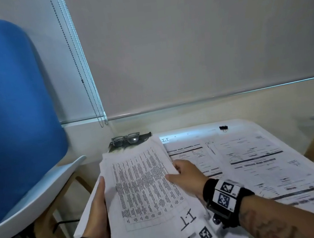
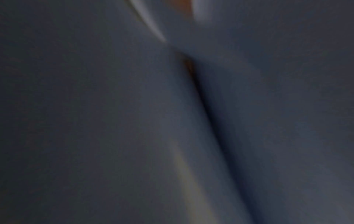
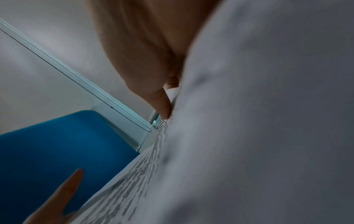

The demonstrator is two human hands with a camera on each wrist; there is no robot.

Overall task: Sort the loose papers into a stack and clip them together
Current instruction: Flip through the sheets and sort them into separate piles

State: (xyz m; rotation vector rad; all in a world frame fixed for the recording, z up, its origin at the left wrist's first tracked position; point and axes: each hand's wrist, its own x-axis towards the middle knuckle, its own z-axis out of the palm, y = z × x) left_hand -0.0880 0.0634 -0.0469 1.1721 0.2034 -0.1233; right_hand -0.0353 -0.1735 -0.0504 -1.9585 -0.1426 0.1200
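While both hands gripped the paper stack (image 1: 141,190), left hand (image 1: 98,211) on its left edge, right hand (image 1: 187,176) pinching its right edge, the binder clip (image 1: 223,127) sat well beyond the stack.

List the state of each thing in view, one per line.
Paper stack: gathered, held off the table, unclipped.
Left hand: holds the stack's left edge.
Right hand: grips the stack's right edge.
Binder clip: lying on the table, unused.
Loose sheets: spread flat on the table.
Glasses: resting at the table's far edge.
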